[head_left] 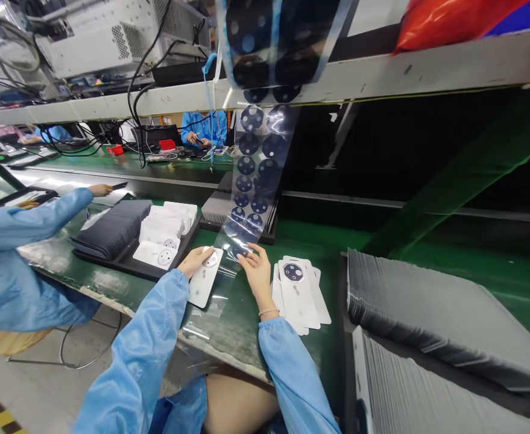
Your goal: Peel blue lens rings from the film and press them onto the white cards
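My left hand grips a white phone back cover by its upper edge, close to the round pattern of holes. A clear strip of dark round stickers hangs from the shelf down to the bench. At the strip's lower end, my right hand pinches with thumb and fingertips; whether a single sticker is between them is too small to tell. Right of that hand lies a loose pile of white covers, the top one bearing a dark round sticker.
A black tray on the left holds white covers and dark grey sheets. Tightly packed grey stacks fill the right side. The shelf edge crosses overhead. A co-worker's sleeve reaches in at left.
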